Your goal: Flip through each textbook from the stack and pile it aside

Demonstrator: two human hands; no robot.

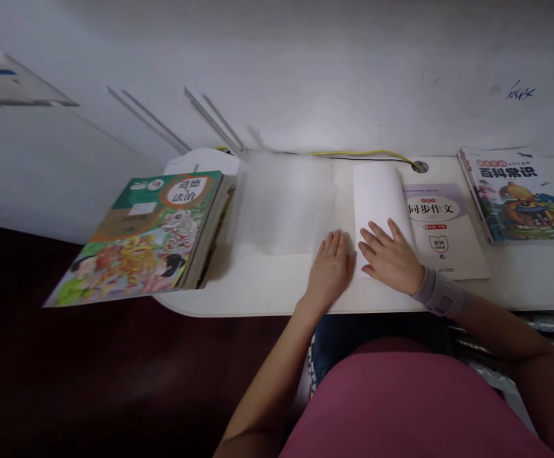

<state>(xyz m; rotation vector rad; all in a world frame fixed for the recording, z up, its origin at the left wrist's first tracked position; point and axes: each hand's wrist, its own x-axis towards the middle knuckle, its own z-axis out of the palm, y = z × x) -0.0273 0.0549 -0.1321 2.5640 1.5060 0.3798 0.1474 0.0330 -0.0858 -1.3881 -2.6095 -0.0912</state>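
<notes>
My right hand (390,259) lies with spread fingers on a white sheet or flap (380,197), which covers the left part of a pale book (443,235) with a purple top edge. A wristband is around my right wrist. My left hand (331,267) rests flat on the desk just left of the flap, its fingers pointing away from me and little apart, holding nothing. Left of it, a translucent plastic cover (283,203) lies on the desk, close to my left fingertips.
A stack of books with a green and orange cover (138,238) overhangs the desk's left end. More books (525,197) lie at the right. Along the wall a yellow cable (362,153) runs to a round desk hole (420,166). The white desk (238,289) has a rounded front corner.
</notes>
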